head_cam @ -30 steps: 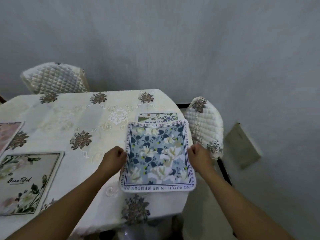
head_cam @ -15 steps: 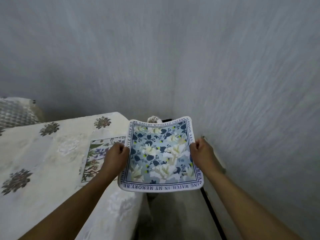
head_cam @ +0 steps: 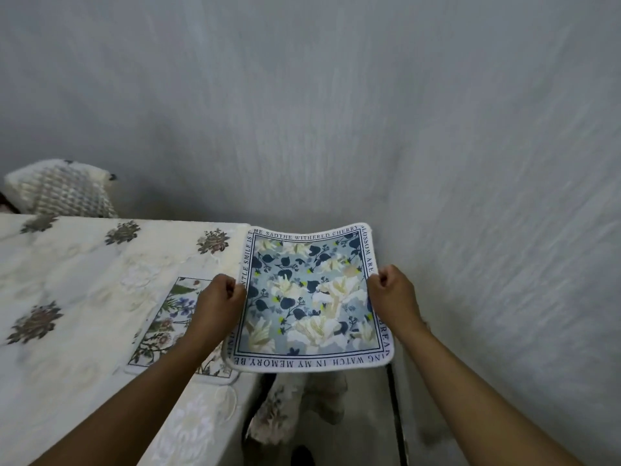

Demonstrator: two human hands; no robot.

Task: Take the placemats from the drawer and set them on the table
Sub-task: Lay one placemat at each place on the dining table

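I hold a blue floral placemat with a lettered white border in the air, past the table's right edge. My left hand pinches its left side and my right hand pinches its right side. The mat sags slightly between them. A second placemat with green and purple flowers lies flat on the table near the right edge, partly covered by my left forearm.
The table wears a cream embroidered cloth with brown flower motifs. A quilted chair back stands at the far left. Another cushioned chair sits below the held mat. A grey wall closes in on the right.
The blue placemat came up off the table, uncovering the second mat that stays there. It has shifted right past the table edge, and my view has turned to the right.
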